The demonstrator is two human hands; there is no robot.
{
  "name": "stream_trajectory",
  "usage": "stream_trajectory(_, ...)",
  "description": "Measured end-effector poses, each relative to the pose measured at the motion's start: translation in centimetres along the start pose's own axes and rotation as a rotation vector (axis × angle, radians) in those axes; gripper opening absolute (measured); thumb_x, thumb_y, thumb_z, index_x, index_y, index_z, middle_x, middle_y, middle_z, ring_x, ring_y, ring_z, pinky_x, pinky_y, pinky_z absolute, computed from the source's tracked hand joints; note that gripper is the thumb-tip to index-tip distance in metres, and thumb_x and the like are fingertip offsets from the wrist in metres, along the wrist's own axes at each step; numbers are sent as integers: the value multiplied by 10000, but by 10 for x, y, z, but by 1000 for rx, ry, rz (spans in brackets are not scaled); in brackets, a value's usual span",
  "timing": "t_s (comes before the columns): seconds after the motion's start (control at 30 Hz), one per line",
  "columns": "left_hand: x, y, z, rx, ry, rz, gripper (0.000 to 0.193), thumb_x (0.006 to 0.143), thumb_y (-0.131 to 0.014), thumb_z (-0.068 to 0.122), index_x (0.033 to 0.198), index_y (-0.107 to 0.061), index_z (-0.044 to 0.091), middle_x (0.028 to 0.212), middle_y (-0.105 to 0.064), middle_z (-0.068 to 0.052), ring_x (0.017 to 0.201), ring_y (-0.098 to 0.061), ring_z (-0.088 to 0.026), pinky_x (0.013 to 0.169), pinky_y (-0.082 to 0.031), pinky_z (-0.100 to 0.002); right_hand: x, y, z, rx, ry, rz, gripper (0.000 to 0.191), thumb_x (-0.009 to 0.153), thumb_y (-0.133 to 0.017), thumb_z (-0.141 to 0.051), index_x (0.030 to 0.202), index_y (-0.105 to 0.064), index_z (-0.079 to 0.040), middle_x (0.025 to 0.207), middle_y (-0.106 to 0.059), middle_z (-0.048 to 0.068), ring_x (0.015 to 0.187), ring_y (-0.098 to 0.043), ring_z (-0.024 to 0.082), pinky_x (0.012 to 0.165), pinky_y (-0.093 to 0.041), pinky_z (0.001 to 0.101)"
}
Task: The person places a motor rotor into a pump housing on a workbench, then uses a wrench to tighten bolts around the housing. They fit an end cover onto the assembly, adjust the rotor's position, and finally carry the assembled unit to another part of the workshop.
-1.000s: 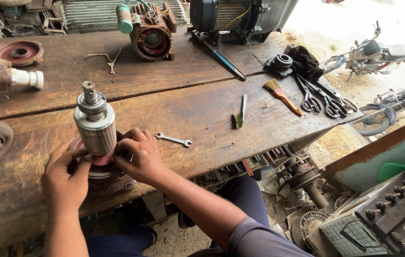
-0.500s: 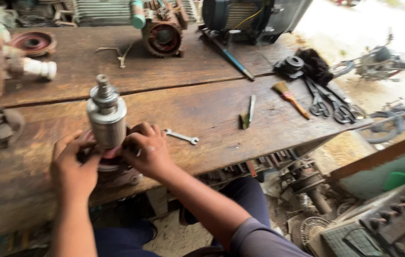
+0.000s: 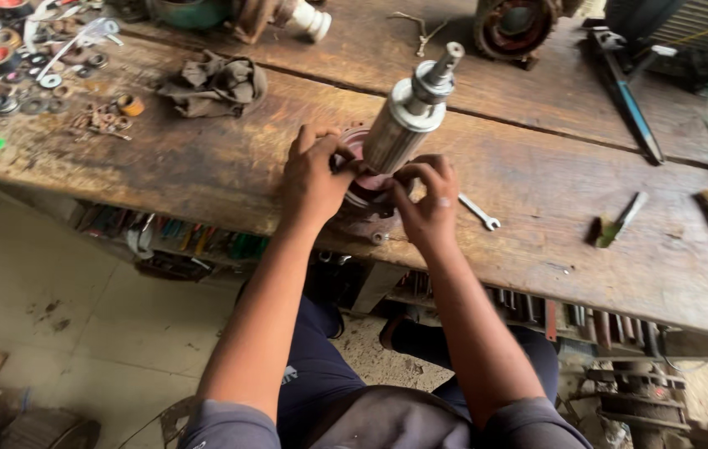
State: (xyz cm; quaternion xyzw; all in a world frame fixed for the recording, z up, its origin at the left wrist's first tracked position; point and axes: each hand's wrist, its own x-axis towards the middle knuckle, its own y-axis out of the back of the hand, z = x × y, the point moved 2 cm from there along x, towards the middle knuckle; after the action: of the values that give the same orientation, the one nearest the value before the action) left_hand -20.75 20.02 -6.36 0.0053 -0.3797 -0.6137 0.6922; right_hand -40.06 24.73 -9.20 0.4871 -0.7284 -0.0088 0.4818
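Steel rotor stands tilted on the bench edge just left of the spanner, left hand and right hand gripping its base; keep both grips even.

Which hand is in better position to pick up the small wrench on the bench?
Probably the right hand. The wrench lies just beside it, on its outer side. The left hand is on the far side of the rotor and would have to cross over it.
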Motion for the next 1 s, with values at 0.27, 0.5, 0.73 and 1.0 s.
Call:
stream_trajectory(0.27, 4, 9, -7, 87, -148, -77, 243, 765, -859, 159, 996, -792, 194, 1202, -655, -39, 1088, -645, -295, 910, -537, -432, -13, -3, 24, 529, -170, 60, 174, 988, -776, -50, 1107, -656, -10, 1052, -683, 32, 986, -635, 117, 892, -514, 277)
stream_trajectory(0.5, 10, 3, -16, 64, -208, 27, 485, 693, -889, 266, 1148, -734, 209, 1111, -683, -12, 1090, -664, -269, 931, -549, -420, -38, -5, 34, 436, -119, -68, 193, 984, -721, 33, 1154, -630, 24, 1083, -673, 68, 1004, -634, 128, 932, -491, 260)
stream_trajectory(0.73, 14, 14, -42, -120, -119, 21, 298, 851, -818, 303, 1093, -754, 141, 1143, -747, -67, 1074, -723, -232, 961, -578, -388, -36, -18, 11, 386, -26, -103, 192, 1020, -741, 34, 1168, -622, 10, 1105, -699, 84, 998, -671, 155, 993, -534, 274)
stream_trajectory(1.0, -49, 57, -74, -1318, 410, -78, 234, 957, -710, 62, 1188, -703, 23, 1109, -753, -101, 993, -732, -181, 898, -615, -337, -21, -60, -70, 667, -102, -240, 272, 898, -745, 69, 1100, -591, -28, 1085, -649, 50, 1013, -653, 122, 886, -552, 245)
